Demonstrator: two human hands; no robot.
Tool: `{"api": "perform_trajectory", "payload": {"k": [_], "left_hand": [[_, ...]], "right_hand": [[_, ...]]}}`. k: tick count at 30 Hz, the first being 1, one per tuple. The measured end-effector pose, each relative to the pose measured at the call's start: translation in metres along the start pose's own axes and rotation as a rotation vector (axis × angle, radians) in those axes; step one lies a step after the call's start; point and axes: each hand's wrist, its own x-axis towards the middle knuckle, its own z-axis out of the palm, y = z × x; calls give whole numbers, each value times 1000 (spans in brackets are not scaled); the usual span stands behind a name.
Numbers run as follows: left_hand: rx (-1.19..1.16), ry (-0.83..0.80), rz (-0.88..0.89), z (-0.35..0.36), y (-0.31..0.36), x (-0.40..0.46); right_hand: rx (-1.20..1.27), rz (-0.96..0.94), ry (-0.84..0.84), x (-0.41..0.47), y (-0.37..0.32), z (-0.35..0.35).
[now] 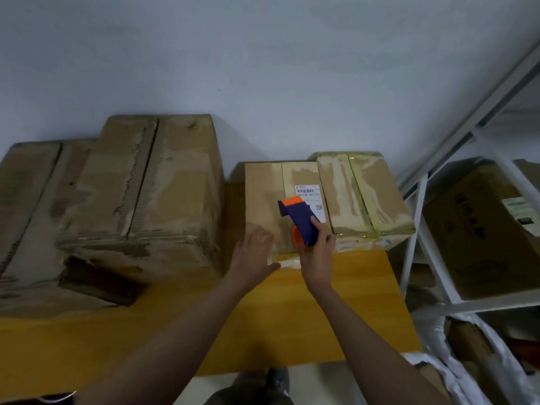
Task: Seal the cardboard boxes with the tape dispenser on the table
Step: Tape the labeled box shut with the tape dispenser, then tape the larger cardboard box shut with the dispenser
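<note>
Tape dispenser [301, 220], blue with orange parts, sits on top of the middle box [263, 206], tilted, its orange front pointing far-left next to a white shipping label [309, 197]. Right hand [317, 255] grips its near end, fingers curled round the blue body. Left hand [254, 258] lies flat on the near-left corner of the same box, fingers straight and spread, thumb over the near edge. Taped box [365, 197] stands touching the middle box on the right. Large worn box [140, 194] stands left, well apart, with a lower flat box [26, 200] at its left. All rest on the yellow table [292, 325]. White rack [420, 229] at right holds another box [482, 229].
</note>
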Motion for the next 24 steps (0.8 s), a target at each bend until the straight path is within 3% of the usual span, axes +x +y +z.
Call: {"api": "perform_trajectory", "payload": {"k": [6, 16, 24], "left_hand": [[23, 63, 45, -39, -1, -38], [4, 373, 19, -144, -37, -79], [-41, 318, -149, -166, -145, -77]], "right_hand": [[208, 27, 95, -23, -23, -8], [360, -177, 23, -27, -107, -24], [349, -235, -73, -39, -165, 16]]}}
